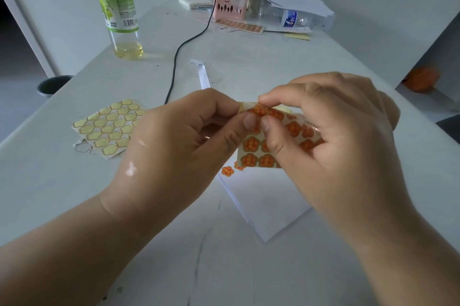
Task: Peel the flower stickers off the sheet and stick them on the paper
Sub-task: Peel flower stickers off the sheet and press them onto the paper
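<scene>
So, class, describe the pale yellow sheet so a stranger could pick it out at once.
On the white table, find the green-labelled bottle at far left. Nearer, beside the left hand, a yellow sheet lies flat. Its flower shapes are pale yellow with gold outlines; the held sheet bears orange flowers.

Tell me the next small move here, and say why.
Probably peel the top-edge sticker free with the right hand: it pinches the sticker sheet there, while the left hand steadies it above the white paper.
</scene>
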The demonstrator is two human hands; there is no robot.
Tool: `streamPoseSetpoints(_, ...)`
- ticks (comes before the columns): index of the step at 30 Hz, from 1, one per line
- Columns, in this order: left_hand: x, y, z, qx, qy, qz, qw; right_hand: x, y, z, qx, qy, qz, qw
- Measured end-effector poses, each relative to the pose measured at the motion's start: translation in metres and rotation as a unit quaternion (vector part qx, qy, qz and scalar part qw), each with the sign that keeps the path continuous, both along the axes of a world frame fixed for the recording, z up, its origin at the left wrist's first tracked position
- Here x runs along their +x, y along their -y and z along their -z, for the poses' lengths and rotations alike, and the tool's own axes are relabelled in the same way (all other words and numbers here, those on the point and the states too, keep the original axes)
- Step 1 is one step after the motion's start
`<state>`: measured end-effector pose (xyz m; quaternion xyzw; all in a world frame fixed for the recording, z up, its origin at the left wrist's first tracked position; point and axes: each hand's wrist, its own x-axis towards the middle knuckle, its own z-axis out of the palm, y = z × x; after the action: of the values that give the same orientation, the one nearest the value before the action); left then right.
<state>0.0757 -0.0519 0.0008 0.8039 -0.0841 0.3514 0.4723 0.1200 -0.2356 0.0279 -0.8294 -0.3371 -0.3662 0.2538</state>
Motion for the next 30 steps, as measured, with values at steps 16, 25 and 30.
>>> streamPoseSetpoints(16, -0.0028, 0.0013, 0.0037, -0.027, -0.060, -0.018, 0.998, 0.0068, -0.0013, 0.0045, 0.007, 0.072, -0.024, 0.997)
streamPoseSetpoints(25, -0.0033, 0.0040, -0.0020, -0.049, -0.107, -0.062, 0.991, 0.0069, -0.0061, 0.0092, -0.007, 0.091, -0.054, 0.994)
streamPoseSetpoints(30, -0.0025, 0.0026, -0.0023, -0.019, -0.089, -0.074, 0.993, 0.0044, -0.0045, 0.0071, 0.031, 0.007, -0.092, 0.995)
